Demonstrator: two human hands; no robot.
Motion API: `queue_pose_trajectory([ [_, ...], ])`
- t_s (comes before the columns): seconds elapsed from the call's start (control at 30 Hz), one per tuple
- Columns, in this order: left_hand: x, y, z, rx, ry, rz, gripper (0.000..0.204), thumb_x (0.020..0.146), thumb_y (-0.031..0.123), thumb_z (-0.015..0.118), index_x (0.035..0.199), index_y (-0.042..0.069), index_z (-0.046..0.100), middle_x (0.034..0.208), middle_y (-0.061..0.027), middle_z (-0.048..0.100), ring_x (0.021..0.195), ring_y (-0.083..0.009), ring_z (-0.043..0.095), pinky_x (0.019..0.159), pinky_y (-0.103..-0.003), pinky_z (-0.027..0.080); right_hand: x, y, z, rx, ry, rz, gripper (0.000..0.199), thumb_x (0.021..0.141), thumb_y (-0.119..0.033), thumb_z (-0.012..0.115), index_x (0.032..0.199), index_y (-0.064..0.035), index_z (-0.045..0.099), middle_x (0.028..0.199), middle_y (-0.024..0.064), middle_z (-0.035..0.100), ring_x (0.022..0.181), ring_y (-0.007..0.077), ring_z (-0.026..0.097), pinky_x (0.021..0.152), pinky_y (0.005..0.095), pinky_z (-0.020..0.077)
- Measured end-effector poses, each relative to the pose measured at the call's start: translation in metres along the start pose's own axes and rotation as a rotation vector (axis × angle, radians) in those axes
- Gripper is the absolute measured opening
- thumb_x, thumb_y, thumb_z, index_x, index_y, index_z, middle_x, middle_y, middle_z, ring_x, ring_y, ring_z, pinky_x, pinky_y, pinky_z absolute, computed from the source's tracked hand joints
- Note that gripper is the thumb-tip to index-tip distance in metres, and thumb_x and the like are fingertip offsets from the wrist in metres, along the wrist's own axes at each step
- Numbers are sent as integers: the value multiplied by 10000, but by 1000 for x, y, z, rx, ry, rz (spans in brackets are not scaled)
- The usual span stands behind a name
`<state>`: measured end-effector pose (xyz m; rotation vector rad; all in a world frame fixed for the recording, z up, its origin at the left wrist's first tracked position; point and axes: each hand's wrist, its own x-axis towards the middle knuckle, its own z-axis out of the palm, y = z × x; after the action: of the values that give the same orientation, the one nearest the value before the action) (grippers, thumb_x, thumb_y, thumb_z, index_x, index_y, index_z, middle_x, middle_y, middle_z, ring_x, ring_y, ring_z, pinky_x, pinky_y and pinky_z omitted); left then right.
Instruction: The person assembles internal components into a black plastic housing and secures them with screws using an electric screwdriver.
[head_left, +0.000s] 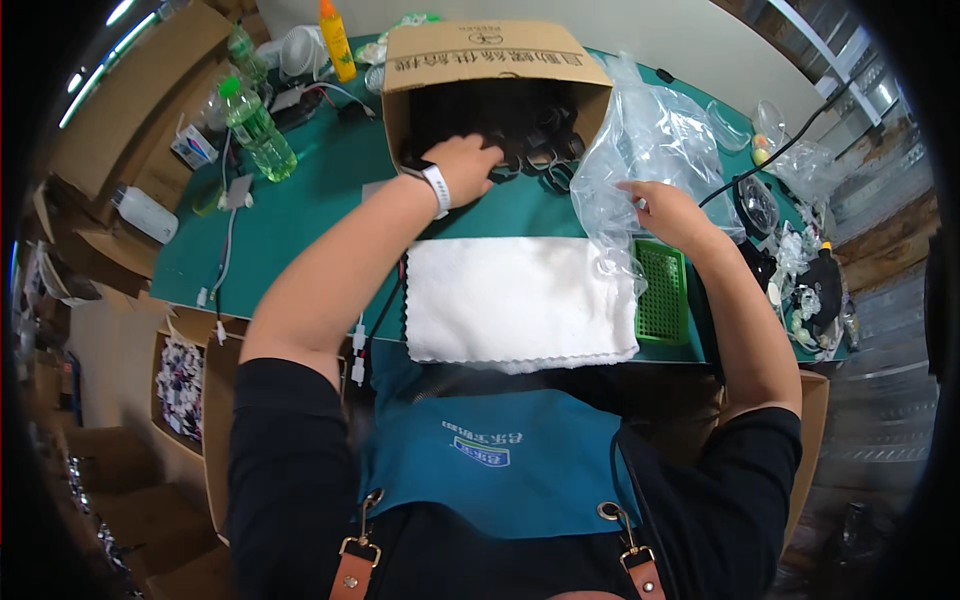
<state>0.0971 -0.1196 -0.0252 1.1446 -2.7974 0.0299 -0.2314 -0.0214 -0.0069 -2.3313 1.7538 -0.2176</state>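
Note:
A cardboard box (485, 60) lies on its side at the back of the green table, its opening toward me. Dark, black parts (540, 130) with some loops and metallic edges fill it and spill over its lower edge. My left hand (463, 168) reaches to the opening with its fingers apart and touches the nearest dark parts; nothing shows held in it. At the right of the box lies a crumpled clear plastic bag (665, 135). My right hand (670, 213) has its fingers bent at the near edge of this bag, pinching the film.
A folded white cloth (520, 300) lies at the front edge, with a green mesh basket (662, 295) beside it. Bottles (257, 130), an orange spray bottle (337, 40) and cables (228, 240) stand or lie at left. Wrapped parts (815, 290) crowd the right end.

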Motion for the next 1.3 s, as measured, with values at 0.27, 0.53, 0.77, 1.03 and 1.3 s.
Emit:
queue_pose_trajectory([
  [0.27,0,3,5,15,39,-69,333,832,173,668,1153,97,623,1135,-131,593,973,-337,620,850,-419,521,-8,14,36,-161,496,-138,893,825,-233,687,1525,-89,153,1191,269,598,1052,430,587,903,448,488],
  [0.53,-39,7,-13,-239,176,-122,364,837,195,664,1182,86,628,1178,-121,536,955,-320,621,839,-398,519,-61,77,-102,488,371,303,202,824,-111,554,882,31,685,753,72,684,670,146,643,655,307,517],
  [0.77,-56,25,-19,-231,179,-158,444,838,199,667,1255,74,579,1224,-136,500,1019,-332,591,888,-392,499,-80,176,-80,-168,-191,710,577,746,-325,766,1242,-73,613,1177,188,655,1103,326,616,929,402,490],
  [1.03,-118,77,-64,-421,306,-100,624,811,195,677,1381,38,477,1351,-194,408,1192,-337,524,962,-370,476,-139,180,-68,-139,100,493,379,757,-141,752,1124,-87,673,1079,185,678,1035,354,630,911,399,501],
  [1.3,-165,111,-61,-1091,604,-244,839,845,412,691,1459,-36,338,1431,-89,300,1331,-321,441,1036,-404,405,-181,-6,-129,-87,683,128,340,720,-64,747,1048,-54,663,908,100,561,834,281,592,742,354,479],
])
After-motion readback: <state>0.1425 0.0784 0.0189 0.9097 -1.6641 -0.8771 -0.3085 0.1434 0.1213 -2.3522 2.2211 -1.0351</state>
